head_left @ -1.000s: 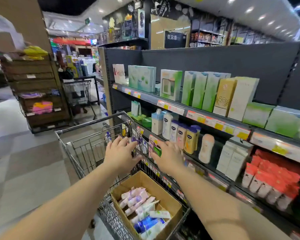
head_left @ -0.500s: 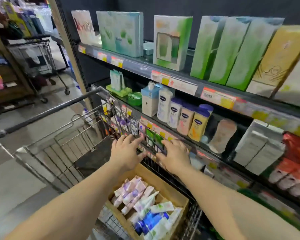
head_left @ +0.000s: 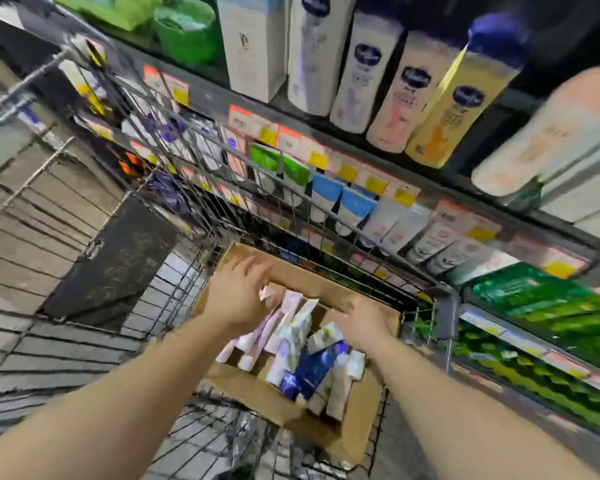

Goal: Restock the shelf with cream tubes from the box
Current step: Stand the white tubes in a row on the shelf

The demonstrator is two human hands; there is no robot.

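A brown cardboard box sits in the wire shopping cart. Inside it lie several cream tubes, pink, white and blue. My left hand reaches into the box's far left corner, its fingers spread over the pink tubes. My right hand is at the box's far right side, fingers relaxed above the tubes. Whether either hand holds a tube is blurred. Just past the cart's rim, the shelf holds a row of standing tubes with green, blue and white caps.
Lotion bottles stand on the shelf level above. Green packs fill the lower shelf at right. A black child-seat flap hangs inside the cart at left. Grey floor tiles show through the wire.
Both hands left the cart's far rim and dropped into the box. The view tilted down and moved closer to the shelf.
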